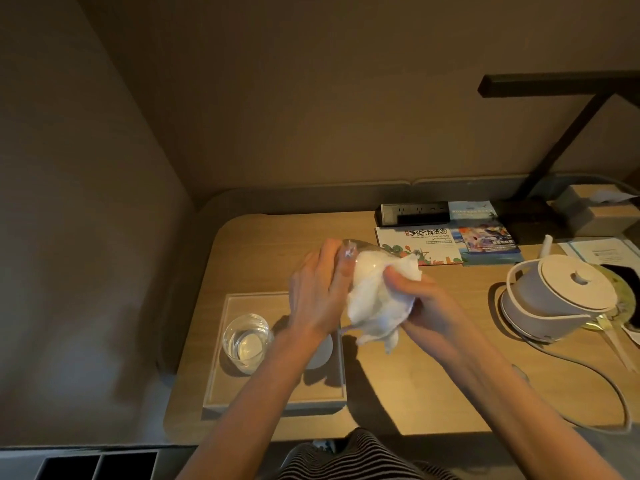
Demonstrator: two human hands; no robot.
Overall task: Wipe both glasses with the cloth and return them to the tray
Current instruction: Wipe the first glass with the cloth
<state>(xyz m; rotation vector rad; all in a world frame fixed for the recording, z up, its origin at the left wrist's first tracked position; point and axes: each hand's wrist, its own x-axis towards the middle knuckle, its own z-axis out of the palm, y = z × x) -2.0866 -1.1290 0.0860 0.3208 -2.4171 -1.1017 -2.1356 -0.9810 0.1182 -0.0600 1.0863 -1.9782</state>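
left hand (317, 289): fingers wrapped round tilted glass (360, 252)
right hand (424, 303): pinching cloth (374, 299) into it
tray (221, 386): desk's left edge, second glass (246, 341) upright at tray's left

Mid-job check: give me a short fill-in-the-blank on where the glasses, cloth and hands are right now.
1. The left hand holds a glass tipped on its ____.
2. The right hand presses a white ____ into that glass.
3. The second glass stands upright in the ____.
4. The white kettle sits to the ____ of both hands.

Missing words: side; cloth; tray; right
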